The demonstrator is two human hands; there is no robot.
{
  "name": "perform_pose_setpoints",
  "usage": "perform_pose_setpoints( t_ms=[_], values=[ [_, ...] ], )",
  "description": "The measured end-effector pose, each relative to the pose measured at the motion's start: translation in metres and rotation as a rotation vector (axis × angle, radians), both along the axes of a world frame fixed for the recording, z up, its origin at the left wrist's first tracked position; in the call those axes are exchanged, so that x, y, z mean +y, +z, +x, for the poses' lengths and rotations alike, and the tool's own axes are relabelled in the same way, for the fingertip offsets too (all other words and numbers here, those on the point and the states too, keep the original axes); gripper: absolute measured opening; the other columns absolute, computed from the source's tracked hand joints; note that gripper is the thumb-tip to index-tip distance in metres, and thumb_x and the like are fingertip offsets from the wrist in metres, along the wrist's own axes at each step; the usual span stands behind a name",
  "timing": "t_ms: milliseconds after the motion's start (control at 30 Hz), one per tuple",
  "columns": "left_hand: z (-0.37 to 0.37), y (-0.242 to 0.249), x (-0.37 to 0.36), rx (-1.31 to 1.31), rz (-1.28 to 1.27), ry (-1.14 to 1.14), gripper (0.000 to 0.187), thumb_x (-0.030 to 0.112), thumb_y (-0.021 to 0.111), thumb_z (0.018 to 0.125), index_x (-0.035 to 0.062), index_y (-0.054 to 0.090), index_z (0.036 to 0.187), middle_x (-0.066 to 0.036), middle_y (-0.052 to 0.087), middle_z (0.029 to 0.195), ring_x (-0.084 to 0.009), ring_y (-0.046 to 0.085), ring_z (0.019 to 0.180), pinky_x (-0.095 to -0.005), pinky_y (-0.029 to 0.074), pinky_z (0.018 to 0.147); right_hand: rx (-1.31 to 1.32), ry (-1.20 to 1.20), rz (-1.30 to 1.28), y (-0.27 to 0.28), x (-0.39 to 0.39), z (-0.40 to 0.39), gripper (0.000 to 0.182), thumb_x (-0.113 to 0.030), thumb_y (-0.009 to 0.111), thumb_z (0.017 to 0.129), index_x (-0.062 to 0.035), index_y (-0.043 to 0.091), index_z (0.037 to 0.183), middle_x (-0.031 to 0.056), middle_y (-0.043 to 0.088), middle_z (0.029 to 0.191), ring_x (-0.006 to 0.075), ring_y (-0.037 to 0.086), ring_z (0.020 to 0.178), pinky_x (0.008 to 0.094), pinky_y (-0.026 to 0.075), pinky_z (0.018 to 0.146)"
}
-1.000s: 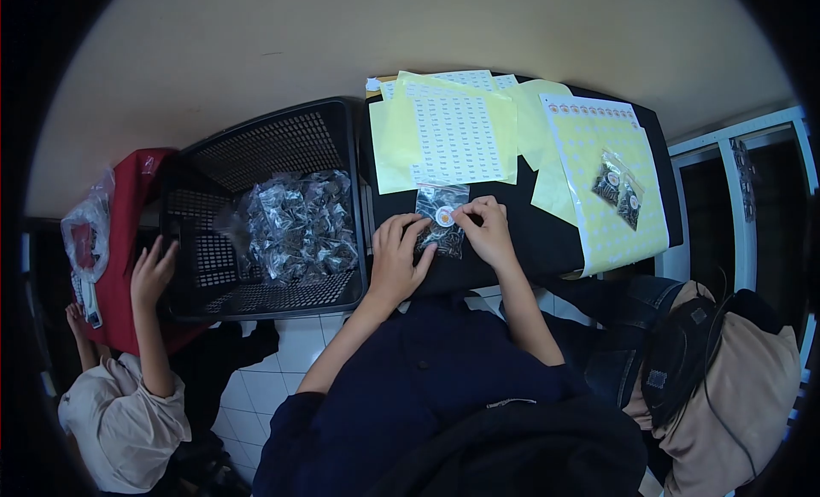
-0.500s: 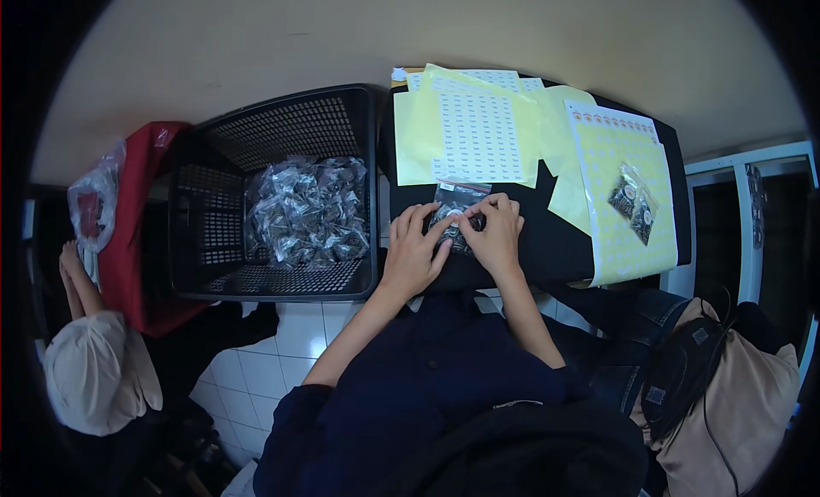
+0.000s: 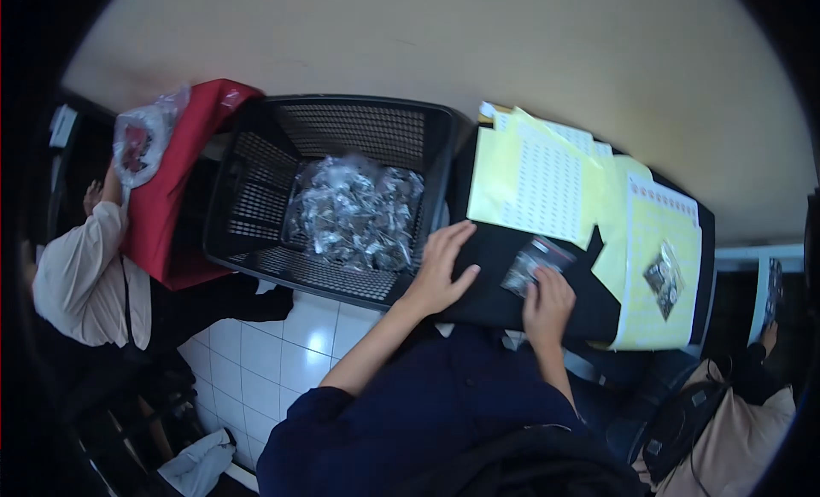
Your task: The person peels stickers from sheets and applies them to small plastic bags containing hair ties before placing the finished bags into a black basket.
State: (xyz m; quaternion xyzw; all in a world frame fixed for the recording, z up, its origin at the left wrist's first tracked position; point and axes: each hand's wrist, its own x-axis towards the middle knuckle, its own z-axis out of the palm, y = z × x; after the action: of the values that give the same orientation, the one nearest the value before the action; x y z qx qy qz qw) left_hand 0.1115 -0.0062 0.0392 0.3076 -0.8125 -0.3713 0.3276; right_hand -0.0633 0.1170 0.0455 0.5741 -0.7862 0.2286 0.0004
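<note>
A small clear zip bag [image 3: 536,260] with dark contents and a red strip along its top lies tilted on the black table [image 3: 495,318]. My right hand [image 3: 549,307] is at its lower right edge, fingers bent together and gripping it; the fingertips partly cover the bag. To the left, my left hand [image 3: 442,271] is open with its fingers apart, holding nothing, beside the right rim of the black basket [image 3: 440,147]. Many similar filled bags [image 3: 354,215] are heaped inside that basket.
Yellow label sheets [image 3: 547,177] lie at the table's back. Another sheet [image 3: 658,313] on the right carries filled bags [image 3: 662,279]. A person [image 3: 85,266] is at the red-covered surface [image 3: 175,198] on the left; another person [image 3: 726,437] sits at the right.
My left hand has come off the bag and moved left, its fingers spreading. My right hand stays at the bag, which now lies tilted. The camera view has turned and shifted.
</note>
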Motion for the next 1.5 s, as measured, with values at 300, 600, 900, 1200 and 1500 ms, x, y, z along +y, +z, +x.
perform_pose_setpoints(
  t_ms=[300,600,900,1200,1500],
  values=[
    [0.176,-0.187,-0.147,-0.406,0.465,0.936,0.062,0.031,0.062,0.070,-0.0025,0.039,0.117,-0.023,0.040,0.117,-0.0376,0.035,0.112,-0.0421,0.028,0.096,0.318,-0.498,-0.013,-0.013,0.027,-0.042,0.035,-0.008,0.050,0.079,0.0010,0.047,0.112,0.0178,0.046,0.118,0.0327,0.042,0.110,0.0413,0.029,0.093],
    [0.216,-0.289,-0.177,-0.658,0.682,0.983,0.072,0.033,0.066,0.068,-0.0031,0.032,0.120,-0.022,0.033,0.124,-0.0362,0.030,0.116,-0.0433,0.025,0.099,-0.047,0.123,0.196,-0.007,-0.051,0.091,0.045,-0.014,0.059,0.072,-0.0022,0.046,0.113,0.0197,0.037,0.126,0.0355,0.032,0.120,0.0505,0.019,0.099],
    [0.215,-0.292,-0.185,-0.573,0.626,0.947,0.057,0.036,0.074,0.060,0.0020,0.051,0.099,-0.013,0.058,0.090,-0.0281,0.055,0.087,-0.0414,0.040,0.082,-0.040,0.041,0.187,-0.012,-0.056,0.093,0.040,-0.015,0.057,0.070,-0.0025,0.049,0.108,0.0191,0.040,0.123,0.0351,0.035,0.117,0.0492,0.021,0.099],
    [0.153,-0.113,-0.189,0.312,0.722,0.598,0.053,0.019,0.074,0.066,-0.0029,0.048,0.107,-0.009,0.059,0.095,-0.0163,0.056,0.084,-0.0285,0.044,0.078,-0.115,0.031,0.080,-0.006,-0.059,0.089,0.036,-0.015,0.063,0.069,-0.0048,0.054,0.101,0.0135,0.047,0.117,0.0306,0.042,0.111,0.0453,0.027,0.093],
    [0.026,0.046,-0.060,0.254,0.532,-0.105,0.051,0.014,0.076,0.063,-0.0017,0.052,0.104,-0.008,0.060,0.091,-0.0132,0.057,0.083,-0.0265,0.045,0.075,-1.159,0.174,-0.404,0.046,-0.117,0.062,0.025,-0.009,0.055,0.081,0.0026,0.053,0.104,0.0101,0.056,0.098,0.0150,0.054,0.089,0.0258,0.042,0.077]
  ],
)
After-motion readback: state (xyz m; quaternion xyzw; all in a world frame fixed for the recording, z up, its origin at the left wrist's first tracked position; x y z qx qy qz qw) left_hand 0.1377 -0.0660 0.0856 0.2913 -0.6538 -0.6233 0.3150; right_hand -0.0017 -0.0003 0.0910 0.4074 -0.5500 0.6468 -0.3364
